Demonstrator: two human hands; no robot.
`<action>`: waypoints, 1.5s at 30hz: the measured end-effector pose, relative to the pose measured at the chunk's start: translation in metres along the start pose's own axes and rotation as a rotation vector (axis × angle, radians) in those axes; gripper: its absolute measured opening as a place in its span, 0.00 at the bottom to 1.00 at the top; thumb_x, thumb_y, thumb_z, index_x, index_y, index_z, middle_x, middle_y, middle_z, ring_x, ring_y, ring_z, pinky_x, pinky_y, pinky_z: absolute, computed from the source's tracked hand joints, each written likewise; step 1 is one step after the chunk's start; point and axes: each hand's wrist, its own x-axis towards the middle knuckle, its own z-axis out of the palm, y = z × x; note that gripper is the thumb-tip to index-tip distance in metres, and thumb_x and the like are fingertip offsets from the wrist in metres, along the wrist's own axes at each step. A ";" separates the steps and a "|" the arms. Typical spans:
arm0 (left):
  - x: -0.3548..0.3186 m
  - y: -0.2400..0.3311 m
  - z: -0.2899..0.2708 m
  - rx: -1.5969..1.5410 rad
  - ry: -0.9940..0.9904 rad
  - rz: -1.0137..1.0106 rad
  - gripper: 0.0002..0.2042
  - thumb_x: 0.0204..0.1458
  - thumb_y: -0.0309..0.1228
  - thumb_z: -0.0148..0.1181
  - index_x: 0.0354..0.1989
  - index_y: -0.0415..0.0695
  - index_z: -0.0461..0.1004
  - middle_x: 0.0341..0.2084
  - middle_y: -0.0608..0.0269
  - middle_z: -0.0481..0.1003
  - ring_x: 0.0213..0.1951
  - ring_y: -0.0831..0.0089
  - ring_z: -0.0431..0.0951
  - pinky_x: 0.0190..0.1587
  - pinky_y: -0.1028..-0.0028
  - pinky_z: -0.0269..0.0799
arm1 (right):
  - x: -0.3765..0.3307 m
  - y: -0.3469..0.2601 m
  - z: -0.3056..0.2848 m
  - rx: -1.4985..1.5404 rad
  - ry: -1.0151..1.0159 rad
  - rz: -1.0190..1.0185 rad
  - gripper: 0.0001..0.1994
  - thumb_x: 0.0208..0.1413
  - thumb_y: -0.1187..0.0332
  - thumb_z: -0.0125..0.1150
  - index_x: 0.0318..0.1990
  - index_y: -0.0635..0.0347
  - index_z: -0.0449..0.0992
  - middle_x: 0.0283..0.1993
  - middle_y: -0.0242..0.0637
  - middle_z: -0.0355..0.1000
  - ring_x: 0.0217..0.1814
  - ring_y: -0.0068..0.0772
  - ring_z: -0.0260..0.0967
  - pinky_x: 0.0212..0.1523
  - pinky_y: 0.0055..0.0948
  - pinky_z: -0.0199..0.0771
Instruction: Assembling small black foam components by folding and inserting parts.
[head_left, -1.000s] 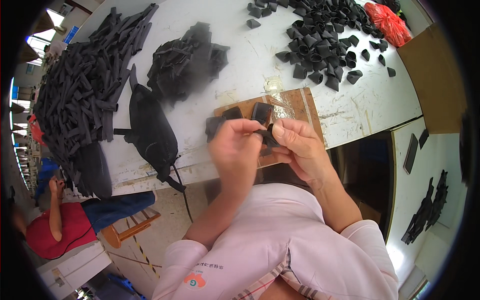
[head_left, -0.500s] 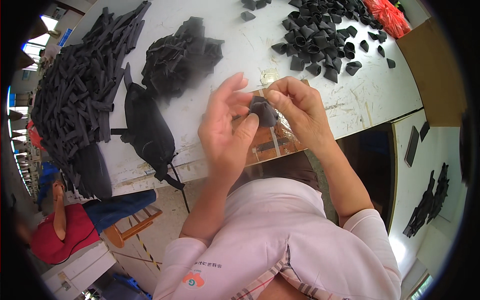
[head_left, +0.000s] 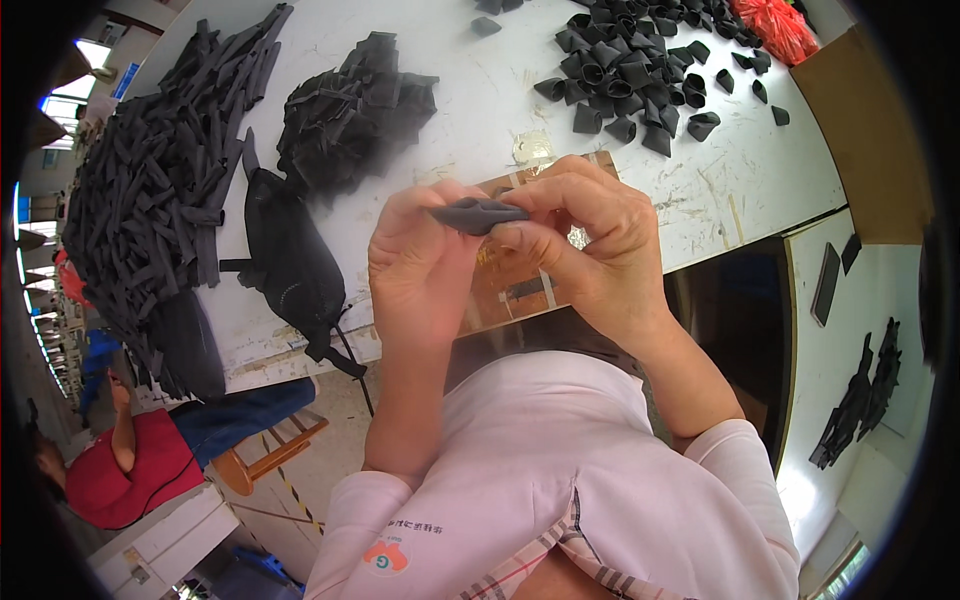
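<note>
A small dark grey folded piece of fabric is held up between both hands over the near edge of the table. My right hand pinches its right end between thumb and fingers. Its left end lies in my left hand, whose curled fingertips go partly out of sight behind it. Under the hands lies a brown board with strips of tape on it. Farther right on the table is a heap of similar dark folded cone-like pieces.
To the left are a large pile of dark fabric strips, a heap of flat dark pieces and a black pouch with a strap. A red plastic bag and cardboard stand far right. A person in red sits at lower left.
The fabric piece has turned from upright to lying sideways and moved left. My left hand's raised fingers have curled in to the piece, and my right hand has changed its pinch.
</note>
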 end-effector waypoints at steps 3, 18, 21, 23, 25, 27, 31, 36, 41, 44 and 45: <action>-0.004 -0.005 -0.005 -0.004 0.023 0.045 0.07 0.51 0.26 0.52 0.38 0.38 0.69 0.36 0.54 0.71 0.42 0.67 0.69 0.47 0.68 0.64 | 0.003 0.001 -0.002 -0.081 0.006 -0.147 0.07 0.37 0.79 0.62 0.28 0.64 0.74 0.23 0.36 0.65 0.23 0.27 0.62 0.21 0.24 0.61; 0.004 0.009 0.004 1.046 0.014 0.066 0.06 0.48 0.21 0.55 0.34 0.37 0.72 0.27 0.63 0.73 0.28 0.80 0.72 0.33 0.82 0.67 | 0.001 -0.002 -0.012 -0.399 -0.132 -0.175 0.06 0.46 0.71 0.60 0.29 0.64 0.73 0.21 0.35 0.66 0.23 0.26 0.64 0.21 0.25 0.64; 0.010 -0.013 -0.019 1.017 0.217 0.022 0.07 0.48 0.24 0.56 0.36 0.37 0.71 0.27 0.62 0.74 0.29 0.80 0.72 0.33 0.81 0.68 | 0.026 0.006 -0.034 0.632 0.003 0.312 0.11 0.51 0.65 0.57 0.31 0.66 0.74 0.21 0.32 0.68 0.24 0.20 0.63 0.22 0.21 0.63; 0.017 -0.033 -0.047 1.174 0.270 0.000 0.11 0.47 0.28 0.57 0.37 0.36 0.71 0.29 0.57 0.73 0.28 0.74 0.73 0.34 0.75 0.69 | 0.041 0.027 -0.042 0.214 0.292 0.244 0.18 0.55 0.56 0.50 0.36 0.65 0.73 0.20 0.27 0.66 0.21 0.15 0.58 0.21 0.16 0.57; 0.025 -0.050 -0.061 1.602 0.278 -0.183 0.10 0.46 0.30 0.57 0.33 0.36 0.71 0.30 0.52 0.71 0.29 0.63 0.73 0.36 0.67 0.69 | 0.028 0.034 -0.041 0.031 0.315 0.284 0.16 0.56 0.59 0.51 0.34 0.65 0.74 0.20 0.28 0.65 0.20 0.14 0.57 0.21 0.14 0.56; 0.031 -0.068 -0.069 1.818 0.246 -0.207 0.11 0.44 0.30 0.58 0.34 0.36 0.70 0.26 0.53 0.70 0.31 0.61 0.72 0.37 0.68 0.68 | 0.001 0.044 -0.034 0.202 0.159 0.436 0.15 0.55 0.60 0.51 0.33 0.66 0.74 0.20 0.27 0.65 0.20 0.13 0.57 0.21 0.13 0.56; 0.030 -0.073 -0.087 1.955 0.156 -0.309 0.09 0.41 0.28 0.59 0.30 0.37 0.69 0.23 0.51 0.69 0.36 0.54 0.69 0.39 0.64 0.65 | -0.035 0.054 -0.021 0.218 -0.067 0.630 0.15 0.55 0.61 0.52 0.32 0.67 0.74 0.20 0.27 0.65 0.21 0.14 0.59 0.21 0.14 0.58; 0.000 -0.029 -0.057 1.410 0.326 -0.216 0.05 0.43 0.24 0.57 0.27 0.37 0.69 0.19 0.58 0.71 0.20 0.71 0.70 0.23 0.74 0.66 | -0.060 0.058 -0.008 -0.070 -0.217 0.546 0.16 0.51 0.62 0.56 0.29 0.73 0.72 0.19 0.40 0.69 0.20 0.23 0.64 0.23 0.24 0.64; -0.031 0.001 -0.009 0.767 0.403 -0.454 0.05 0.43 0.18 0.57 0.27 0.38 0.68 0.16 0.69 0.69 0.12 0.90 0.60 0.12 0.89 0.52 | -0.064 0.054 0.022 0.632 -0.127 0.626 0.14 0.50 0.62 0.59 0.33 0.67 0.72 0.24 0.33 0.71 0.27 0.19 0.68 0.28 0.20 0.68; -0.042 0.001 0.006 0.482 0.382 -0.486 0.09 0.43 0.20 0.56 0.35 0.38 0.67 0.23 0.64 0.71 0.15 0.88 0.63 0.13 0.88 0.54 | -0.057 0.049 0.017 0.898 -0.082 0.800 0.08 0.51 0.67 0.58 0.32 0.62 0.73 0.27 0.30 0.71 0.27 0.16 0.67 0.28 0.16 0.69; -0.043 0.002 0.008 0.337 0.379 -0.501 0.10 0.44 0.21 0.56 0.36 0.37 0.67 0.24 0.63 0.71 0.15 0.86 0.64 0.13 0.88 0.55 | -0.054 0.046 0.015 1.036 -0.074 0.819 0.07 0.51 0.67 0.58 0.33 0.61 0.73 0.27 0.30 0.71 0.26 0.16 0.66 0.27 0.17 0.69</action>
